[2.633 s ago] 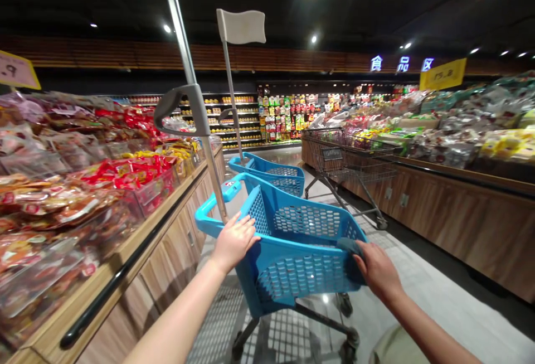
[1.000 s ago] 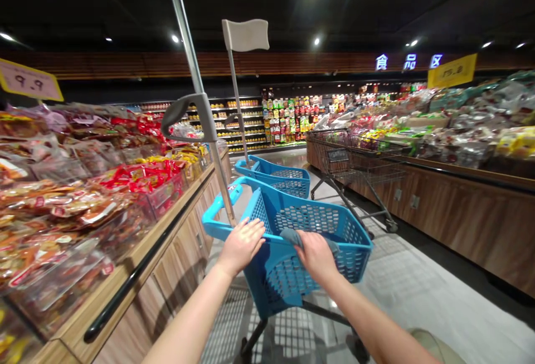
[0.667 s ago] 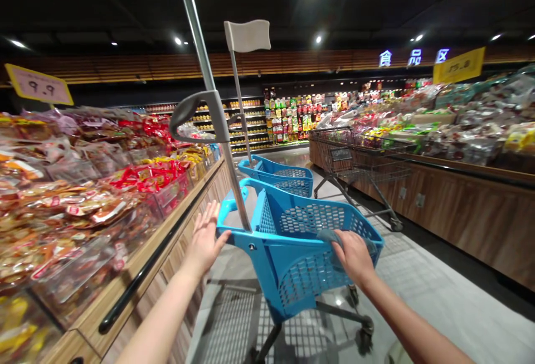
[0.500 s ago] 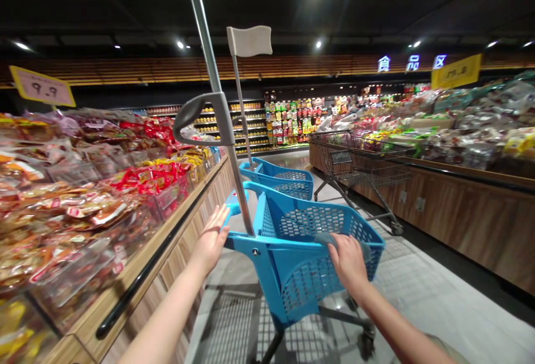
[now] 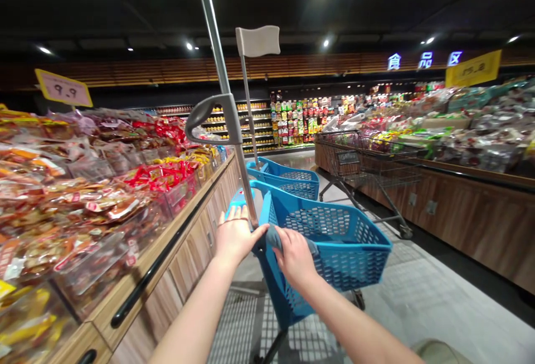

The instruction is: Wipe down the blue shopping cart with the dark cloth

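Fingers (image 5: 239,218) of the left hand (image 5: 236,237) lie stretched and a little spread, not closed on anything. The palm rests flat on the near corner of the blue cart (image 5: 355,255), and the thumb points toward the foot of the metal pole (image 5: 246,185) that rises from that corner. The right hand (image 5: 295,258) is just beside it. Its fingers (image 5: 282,239) are curled down over a grey cloth (image 5: 271,236), which they press against the cart's near rim. The cart stands in the aisle directly in front of the person, close to the wooden display counter (image 5: 184,241) on the left side. This counter is loaded with packaged snacks (image 5: 92,197) and has a price sign (image 5: 63,88) above. The pole carries a grey handle (image 5: 207,117) higher up.

Just behind the cart stands a second blue cart (image 5: 292,177) with a white flag (image 5: 258,40) on its own pole. To the right, a wire trolley (image 5: 368,158) is parked near another counter (image 5: 468,213) full of wrapped goods, under a yellow sign (image 5: 473,68).
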`<state>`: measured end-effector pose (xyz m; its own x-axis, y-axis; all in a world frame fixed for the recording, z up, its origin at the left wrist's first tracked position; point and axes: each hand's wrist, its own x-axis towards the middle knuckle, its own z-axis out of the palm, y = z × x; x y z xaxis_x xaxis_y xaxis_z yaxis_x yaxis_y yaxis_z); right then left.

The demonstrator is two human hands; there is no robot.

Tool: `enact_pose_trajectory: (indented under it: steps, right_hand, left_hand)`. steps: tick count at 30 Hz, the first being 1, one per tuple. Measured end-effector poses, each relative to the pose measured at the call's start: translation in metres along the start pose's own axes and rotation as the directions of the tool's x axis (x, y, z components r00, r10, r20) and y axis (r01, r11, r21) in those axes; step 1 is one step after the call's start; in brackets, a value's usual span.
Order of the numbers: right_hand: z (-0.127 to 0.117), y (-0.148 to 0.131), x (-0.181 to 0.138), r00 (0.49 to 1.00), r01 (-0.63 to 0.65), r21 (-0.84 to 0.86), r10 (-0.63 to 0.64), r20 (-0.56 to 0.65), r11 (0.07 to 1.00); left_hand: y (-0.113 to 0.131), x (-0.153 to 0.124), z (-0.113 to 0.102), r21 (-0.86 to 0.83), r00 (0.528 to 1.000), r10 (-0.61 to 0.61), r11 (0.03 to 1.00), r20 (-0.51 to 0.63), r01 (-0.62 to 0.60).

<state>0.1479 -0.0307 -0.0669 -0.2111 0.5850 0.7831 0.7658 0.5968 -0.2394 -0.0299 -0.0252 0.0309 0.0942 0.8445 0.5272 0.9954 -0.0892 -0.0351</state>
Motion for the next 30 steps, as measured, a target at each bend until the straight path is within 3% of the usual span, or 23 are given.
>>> enact_pose_trajectory:
  steps: [4, 11, 14, 16, 18, 23, 25, 27, 30]
  right_hand:
    - [-0.011, 0.048, -0.022, 1.0, 0.004, -0.065, -0.003, 0.015, 0.998]
    - [-0.071, 0.191, -0.084, 0.999, -0.023, -0.3, 0.033, 0.028, 0.954]
    - [-0.084, 0.212, -0.088, 0.995, -0.102, -0.346, 0.099, -0.026, 0.933]
    - [-0.08, 0.199, -0.081, 0.982, -0.188, -0.358, 0.173, -0.073, 0.915]
    - [-0.068, 0.168, -0.069, 0.974, -0.225, -0.33, 0.209, -0.084, 0.917]
    - [-0.026, 0.062, -0.031, 0.993, -0.102, -0.1, 0.096, -0.064, 0.99]
    - [-0.017, 0.034, -0.018, 0.993, -0.08, -0.023, 0.078, -0.087, 0.997]
    - [-0.013, 0.025, -0.011, 0.995, -0.061, 0.026, 0.063, -0.075, 0.998]
    - [-0.018, 0.048, -0.016, 1.0, -0.02, 0.032, 0.02, 0.002, 0.999]
  left_hand:
    - [0.007, 0.002, 0.007, -0.006, 0.997, -0.038, 0.999, -0.067, 0.038]
    - [0.01, -0.001, 0.014, -0.002, 0.987, -0.004, 1.0, -0.162, 0.003]
    - [0.019, -0.005, 0.016, 0.047, 0.983, 0.039, 0.998, -0.181, -0.031]
    - [0.027, -0.007, 0.016, 0.053, 0.984, 0.05, 0.998, -0.17, -0.041]
    - [0.034, -0.008, 0.016, 0.044, 0.986, 0.04, 0.998, -0.16, -0.034]
    - [0.041, -0.01, 0.014, 0.059, 0.979, 0.063, 0.997, -0.196, -0.052]
    - [0.039, -0.011, 0.013, 0.068, 0.97, 0.094, 0.994, -0.225, -0.08]
    - [0.036, -0.012, 0.012, 0.079, 0.965, 0.114, 0.992, -0.238, -0.098]
    - [0.03, -0.014, 0.009, 0.088, 0.97, 0.118, 0.991, -0.213, -0.101]
